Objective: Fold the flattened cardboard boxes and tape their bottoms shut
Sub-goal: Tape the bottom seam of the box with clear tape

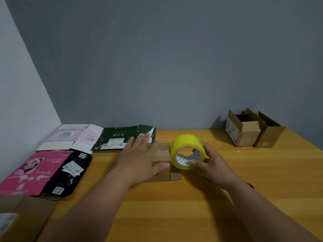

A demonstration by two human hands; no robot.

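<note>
A small brown cardboard box (164,170) stands on the wooden table (227,189) in the middle of the view. My left hand (139,158) lies flat on top of it with straight, spread fingers and the thumb down its front face. My right hand (211,163) grips a yellow roll of tape (185,145), held on edge against the box's right side, with fingers curled into the roll's core. Flattened boxes lie at the left: a green one (120,137), a pink-white one (70,137) and a pink-and-black one (43,172).
Two folded brown boxes (253,131) stand open-topped at the back right against the grey wall. More flat brown cardboard (29,210) lies at the near left corner. The walls meet at the far left.
</note>
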